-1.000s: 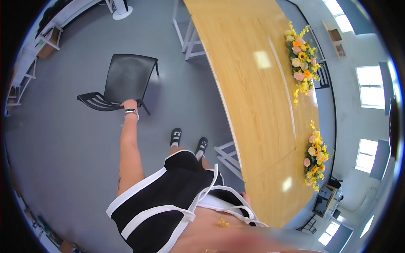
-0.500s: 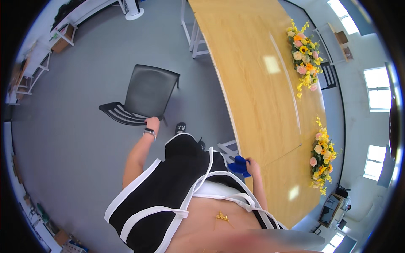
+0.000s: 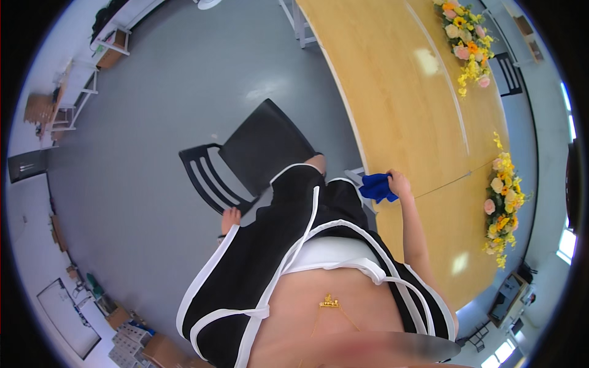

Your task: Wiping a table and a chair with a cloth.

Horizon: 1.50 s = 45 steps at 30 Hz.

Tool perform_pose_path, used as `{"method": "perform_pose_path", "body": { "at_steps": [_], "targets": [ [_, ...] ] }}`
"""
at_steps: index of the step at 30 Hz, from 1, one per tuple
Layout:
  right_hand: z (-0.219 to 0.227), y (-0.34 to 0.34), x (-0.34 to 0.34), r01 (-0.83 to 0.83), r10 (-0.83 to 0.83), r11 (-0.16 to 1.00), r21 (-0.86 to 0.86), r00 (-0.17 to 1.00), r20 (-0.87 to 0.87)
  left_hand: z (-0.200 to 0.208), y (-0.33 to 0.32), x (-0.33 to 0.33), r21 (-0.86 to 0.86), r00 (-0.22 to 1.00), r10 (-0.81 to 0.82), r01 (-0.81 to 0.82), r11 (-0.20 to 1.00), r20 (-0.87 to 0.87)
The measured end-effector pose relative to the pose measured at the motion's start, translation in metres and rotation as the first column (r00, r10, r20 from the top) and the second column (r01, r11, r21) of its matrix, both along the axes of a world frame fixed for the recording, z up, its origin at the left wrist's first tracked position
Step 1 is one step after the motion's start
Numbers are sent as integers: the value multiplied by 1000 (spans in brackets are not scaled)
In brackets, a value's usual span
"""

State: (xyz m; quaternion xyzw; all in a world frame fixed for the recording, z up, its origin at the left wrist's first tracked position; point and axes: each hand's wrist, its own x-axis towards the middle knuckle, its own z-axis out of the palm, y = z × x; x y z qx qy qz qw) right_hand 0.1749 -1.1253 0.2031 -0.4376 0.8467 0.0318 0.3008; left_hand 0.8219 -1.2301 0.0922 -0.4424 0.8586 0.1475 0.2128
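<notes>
A black chair (image 3: 267, 144) with a slatted backrest stands on the grey floor, just left of my legs. At the near end of that backrest, my left hand (image 3: 230, 218) is closed on the frame. A dark blue cloth (image 3: 377, 188) hangs bunched from my right hand (image 3: 399, 184), whose fingers are pinched around it. This hand is over the near left edge of the long wooden table (image 3: 392, 104). Part of the chair seat is hidden behind my leg.
Two bouquets of yellow, pink and orange flowers, a far one (image 3: 467, 43) and a nearer one (image 3: 504, 202), line the table's right side. White table legs (image 3: 300, 27) show at its left edge. Another black chair (image 3: 508, 73) is beyond the table. Cardboard boxes (image 3: 162, 352) lie at lower left.
The chair has turned and come closer to my legs, with my left hand still on its backrest. My right hand has shifted right and slightly forward with the blue cloth.
</notes>
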Motion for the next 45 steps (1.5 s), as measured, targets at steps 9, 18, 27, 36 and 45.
{"method": "perform_pose_path", "body": {
  "at_steps": [9, 18, 27, 36, 45],
  "targets": [
    [-51, 1, 31, 217, -216, 976, 39, 976, -29, 30, -49, -36, 154, 1000, -22, 25, 988, -17],
    [4, -64, 5, 512, -547, 701, -496, 833, 86, 37, -258, -157, 405, 996, -83, 61, 912, 38],
    [-12, -185, -57, 239, -513, 811, -534, 730, -453, 2, -397, -484, 104, 733, -606, 660, 744, -310],
    [-67, -237, -56, 466, -654, 746, -475, 648, -391, -179, -389, -588, 714, 752, -555, 602, 357, -357],
    [-64, -250, -73, 477, -634, 759, -443, 695, -338, -252, -181, -591, 789, 694, -421, 607, -96, -584]
  ]
}}
